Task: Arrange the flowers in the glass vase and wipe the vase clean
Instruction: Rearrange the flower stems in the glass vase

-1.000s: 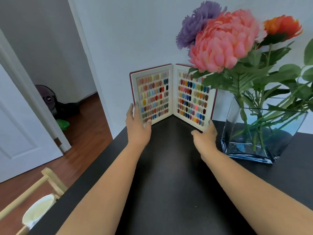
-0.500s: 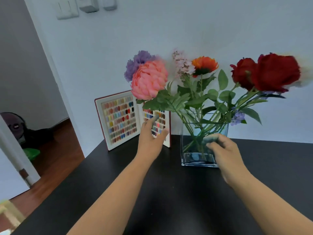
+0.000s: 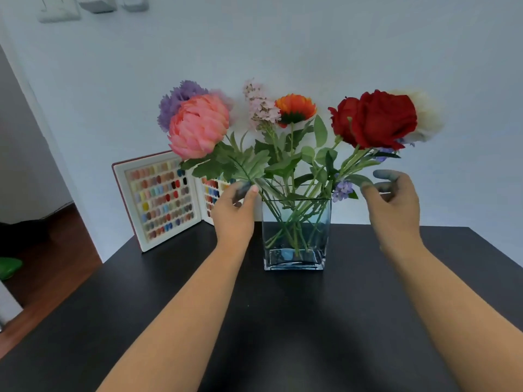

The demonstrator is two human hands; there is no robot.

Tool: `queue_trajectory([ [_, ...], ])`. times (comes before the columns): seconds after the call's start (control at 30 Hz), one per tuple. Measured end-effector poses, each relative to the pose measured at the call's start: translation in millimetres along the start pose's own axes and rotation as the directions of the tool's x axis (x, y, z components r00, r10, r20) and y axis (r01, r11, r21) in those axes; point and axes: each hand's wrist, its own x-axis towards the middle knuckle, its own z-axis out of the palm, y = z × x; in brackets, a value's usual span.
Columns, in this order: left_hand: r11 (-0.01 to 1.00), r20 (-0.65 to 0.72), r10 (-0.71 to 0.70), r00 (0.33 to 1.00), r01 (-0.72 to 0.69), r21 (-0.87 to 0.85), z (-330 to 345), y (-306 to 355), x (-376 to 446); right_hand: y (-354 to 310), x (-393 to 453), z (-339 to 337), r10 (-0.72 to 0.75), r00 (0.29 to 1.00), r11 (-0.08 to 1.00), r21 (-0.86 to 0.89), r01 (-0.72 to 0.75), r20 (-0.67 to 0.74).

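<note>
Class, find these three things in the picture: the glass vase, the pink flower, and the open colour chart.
glass vase (image 3: 295, 236): head view, on its front glass wall.
pink flower (image 3: 198, 125): head view, middle of the bloom.
colour chart (image 3: 161, 199): head view, on its left panel of colour samples.

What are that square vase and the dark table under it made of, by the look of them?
The square clear vase looks like smooth glass: the green stems show straight through its walls, and its thick base is bluish. The black tabletop has a matte, even finish, perhaps painted or laminated wood; the view cannot settle which.
</note>
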Motion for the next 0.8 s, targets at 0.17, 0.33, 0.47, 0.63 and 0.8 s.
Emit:
queue_trajectory([
  [0.17,0.993,0.068,0.104,0.992,-0.107,0.048,6,9,9,-21,22,10,-0.103,0.988,0.953,-0.274,0.131,0.115],
  [0.33,0.986,0.142,0.149,0.979,-0.159,0.058,8,32,23,-36,27,17,-0.180,0.971,0.945,-0.246,0.215,0.158],
  [0.47,0.975,0.161,0.209,0.965,-0.218,0.040,9,56,35,-39,32,17,-0.156,0.977,0.938,-0.288,0.193,0.147],
  [0.63,0.952,0.159,0.295,0.942,-0.304,0.034,14,82,47,-43,40,16,-0.131,0.980,0.962,-0.218,0.162,0.149],
  [0.8,0.943,0.138,0.328,0.934,-0.333,0.009,22,107,55,-56,45,22,0.034,0.980,0.999,-0.016,-0.031,0.195],
])
